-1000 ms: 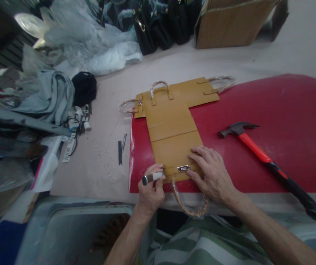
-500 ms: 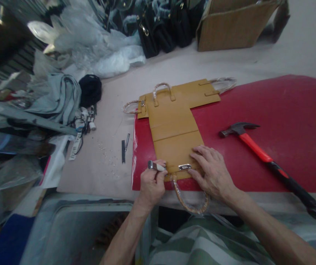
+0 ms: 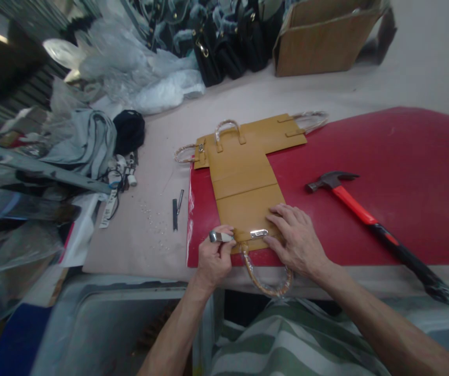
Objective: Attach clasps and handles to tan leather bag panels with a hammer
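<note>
"Mustard bag piece [image 3: 243, 201] on my remote feed, spread over the left end of a red mat [image 3: 384, 146]. What changes?"

"One small turn, as I watch: the short-handled tool [image 3: 219, 237] swings in the left hand [image 3: 214, 258]. Its capped end sits almost level with the silver clasp [image 3: 259, 233]; a second ago it dips toward the near side."

"Meaning what for the work?"

"I judge it a fresh angle, not a fresh place. The fingers hide the tip, but it seems to stay by the near left corner."

"And the grip?"

"The left hand pinches the tool between thumb and fingers. The right hand [image 3: 300, 237] lies with fingers spread on the piece, just right of the clasp, much as before."

"How does the piece look?"

"Smooth and flat, I'd say, with a crease across its middle. A near handle [image 3: 266, 289] in clear wrap loops past the mat's near edge; more wrapped handles show left, far and right. I cannot tell how many layers overlap. Well to the right, a hammer [image 3: 350, 196] rests untouched."
</note>
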### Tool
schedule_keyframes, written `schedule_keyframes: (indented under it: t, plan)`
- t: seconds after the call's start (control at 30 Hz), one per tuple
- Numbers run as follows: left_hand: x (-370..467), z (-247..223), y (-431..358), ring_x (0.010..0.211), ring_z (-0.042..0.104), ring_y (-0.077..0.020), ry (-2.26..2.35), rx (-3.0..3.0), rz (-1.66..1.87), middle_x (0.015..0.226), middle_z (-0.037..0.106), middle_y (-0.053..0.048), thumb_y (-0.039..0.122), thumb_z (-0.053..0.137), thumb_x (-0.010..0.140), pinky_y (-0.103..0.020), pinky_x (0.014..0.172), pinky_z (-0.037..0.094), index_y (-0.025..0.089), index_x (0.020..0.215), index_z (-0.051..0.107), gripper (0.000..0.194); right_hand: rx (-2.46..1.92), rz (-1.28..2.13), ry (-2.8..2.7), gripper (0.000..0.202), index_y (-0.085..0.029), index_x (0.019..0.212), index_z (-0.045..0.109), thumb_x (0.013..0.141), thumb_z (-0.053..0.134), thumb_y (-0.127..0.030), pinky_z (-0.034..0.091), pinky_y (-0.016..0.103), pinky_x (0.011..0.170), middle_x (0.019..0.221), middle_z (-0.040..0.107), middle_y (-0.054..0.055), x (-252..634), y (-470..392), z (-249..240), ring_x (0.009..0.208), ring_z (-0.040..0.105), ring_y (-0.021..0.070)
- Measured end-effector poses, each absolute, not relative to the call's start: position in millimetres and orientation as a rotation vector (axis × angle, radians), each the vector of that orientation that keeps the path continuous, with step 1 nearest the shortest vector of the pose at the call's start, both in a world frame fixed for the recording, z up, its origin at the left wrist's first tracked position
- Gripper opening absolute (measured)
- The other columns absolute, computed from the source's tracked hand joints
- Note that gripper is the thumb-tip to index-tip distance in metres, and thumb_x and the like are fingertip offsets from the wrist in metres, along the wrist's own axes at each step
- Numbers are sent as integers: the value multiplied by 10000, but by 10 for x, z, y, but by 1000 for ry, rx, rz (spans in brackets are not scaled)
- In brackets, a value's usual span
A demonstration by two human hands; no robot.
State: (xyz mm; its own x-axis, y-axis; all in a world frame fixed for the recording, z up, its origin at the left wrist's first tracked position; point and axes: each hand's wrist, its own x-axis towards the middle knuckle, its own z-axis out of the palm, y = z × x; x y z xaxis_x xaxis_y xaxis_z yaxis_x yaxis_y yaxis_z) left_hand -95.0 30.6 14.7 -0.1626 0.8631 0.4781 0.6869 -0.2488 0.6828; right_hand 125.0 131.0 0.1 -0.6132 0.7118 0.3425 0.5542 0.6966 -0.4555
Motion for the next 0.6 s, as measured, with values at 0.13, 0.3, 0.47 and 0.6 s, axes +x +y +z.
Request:
schedule_keyframes:
  t: [0.13,0.3,0.47,0.6]
  plan:
    - [-932,116,297,992,715,-206,1823,1925,1380,1007,733,-87,104,586,887,-365,906,603,167,961,652,118,-967,418,-2405,381,-140,1221,587,923,611,-376,390,542,1082,1338,555,158,1252,1304,5,1269,469,346]
    - [-907,89,293,994,708,-198,1861,1931,1392,999,732,-91,88,587,883,-351,914,598,160,950,647,115,-970,417,-2399,366,-140,1208,590,930,605,-378,385,537,1083,1342,556,154,1245,1297,3,1260,476,345]
    - [-882,103,293,986,708,-191,1866,1958,1395,991,728,-89,81,574,888,-340,920,596,161,956,642,125,-957,421,-2393,369,-138,1208,589,917,624,-363,384,535,1085,1335,563,153,1251,1307,10,1265,476,349]
    - [-867,103,292,991,707,-194,1891,1957,1403,983,725,-92,82,566,889,-332,920,594,157,959,645,129,-966,418,-2393,370,-139,1204,593,908,639,-355,383,538,1089,1337,563,156,1243,1306,1,1268,476,352]
